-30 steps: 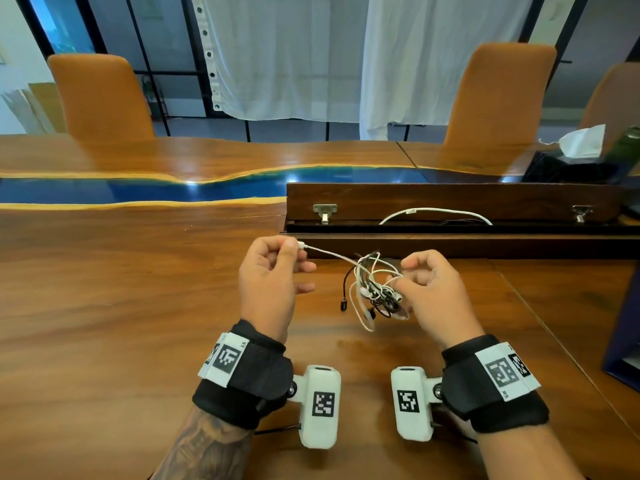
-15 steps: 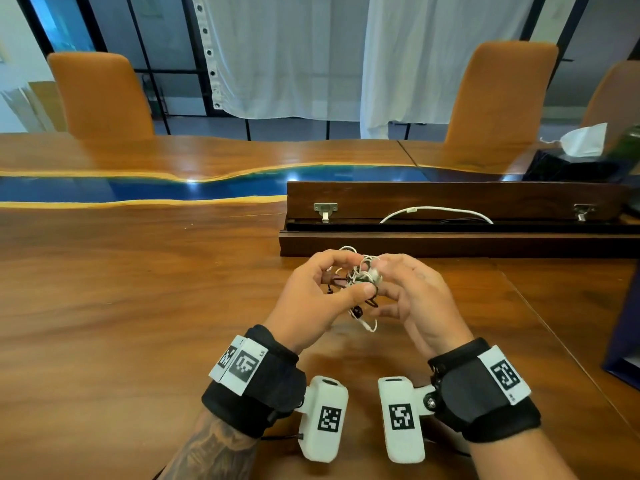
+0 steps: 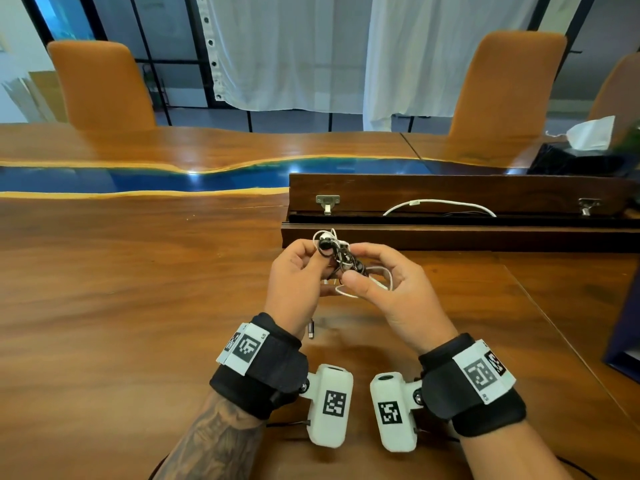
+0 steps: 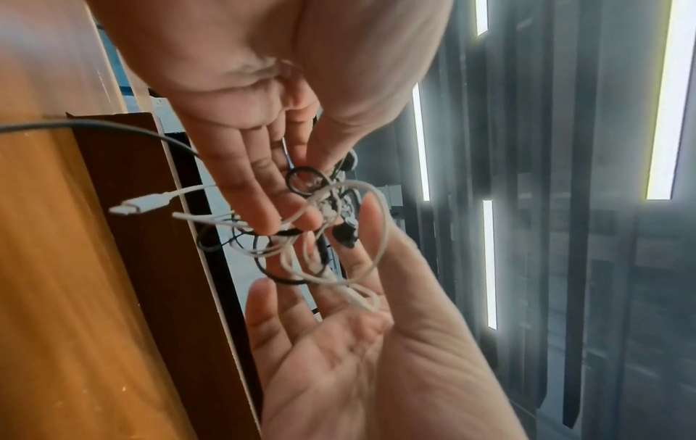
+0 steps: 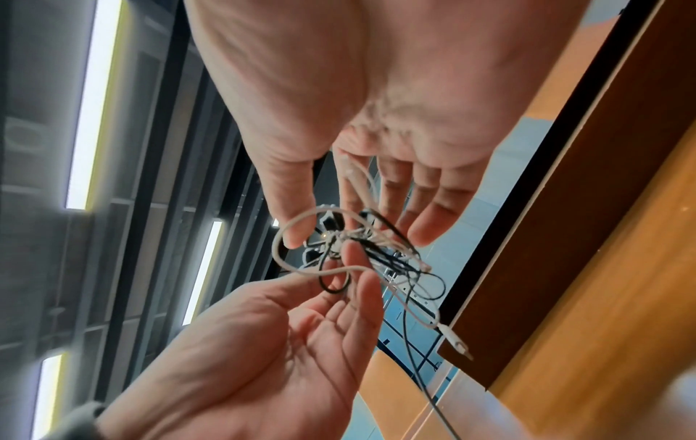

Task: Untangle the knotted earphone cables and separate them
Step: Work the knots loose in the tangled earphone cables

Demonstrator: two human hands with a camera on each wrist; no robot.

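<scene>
The hands have closed together: left hand [image 3: 294,278] and right hand [image 3: 394,292] both pinch the tangled earphone cables [image 3: 341,259] with fingertips.

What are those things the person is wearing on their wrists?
Each wrist has a black wristband with a white tag printed with black square codes. A white camera box with its own code sticks out from each band. The left forearm has a dark tattoo. No sleeves.

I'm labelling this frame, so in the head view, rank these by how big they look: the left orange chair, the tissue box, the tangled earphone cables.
1. left orange chair
2. tissue box and tangled earphone cables: they look similar, and the cables sit much nearer, so I won't rank them.
</scene>
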